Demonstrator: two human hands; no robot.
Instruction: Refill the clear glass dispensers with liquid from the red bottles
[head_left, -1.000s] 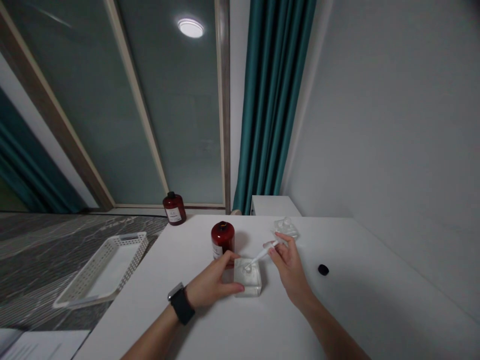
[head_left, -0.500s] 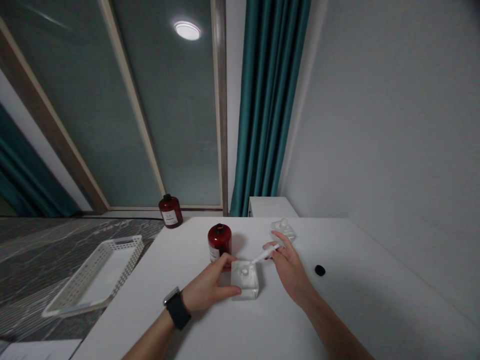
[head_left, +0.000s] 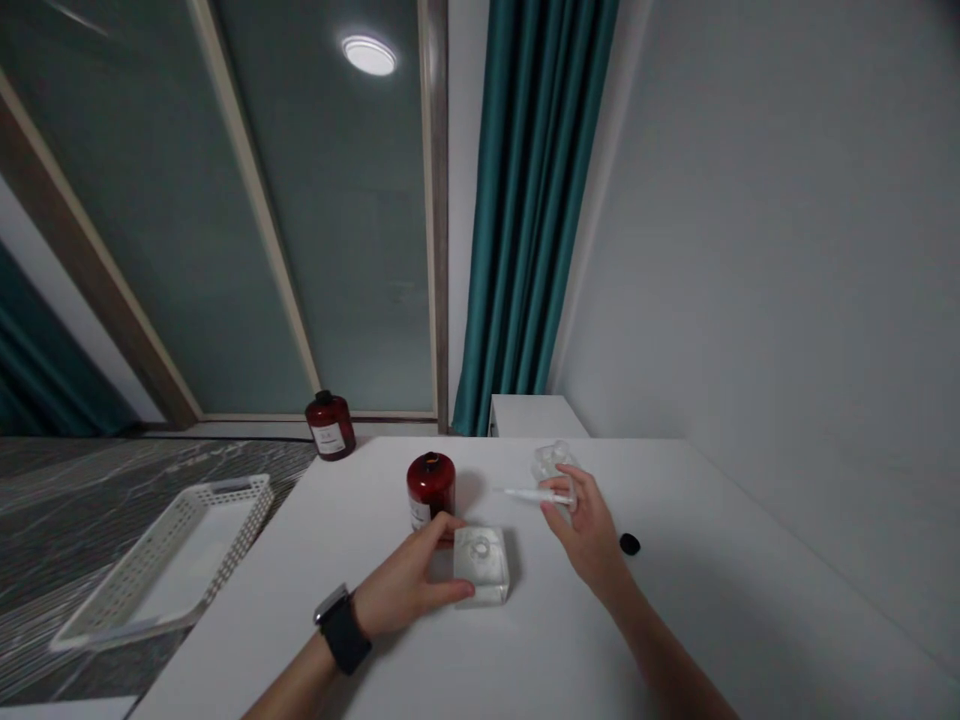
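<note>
A square clear glass bottle (head_left: 481, 575) with a round opening on top stands upright on the white table. My left hand (head_left: 409, 582), with a dark watch at its wrist, holds the bottle from the left, thumb at the near side and fingers at the far side. My right hand (head_left: 581, 520) pinches a slim whitish dropper-like tube (head_left: 536, 495), nearly level, its thin tip pointing left above the table. The tube is apart from the bottle. Just behind my left fingers is a dark red bottle (head_left: 432, 485) with a pale label, partly hidden by that hand.
Behind my right hand lies another clear glass piece (head_left: 553, 456). A black cap (head_left: 630, 544) is on the table to the right. A second red bottle (head_left: 330, 425) stands at the far left corner. A white perforated basket (head_left: 169, 560) is left of the table (head_left: 420, 670).
My right hand has drawn the tube back to the right, away from the glass bottle's opening, and turned it more level. My left hand stays on the bottle. The view has shifted slightly.
</note>
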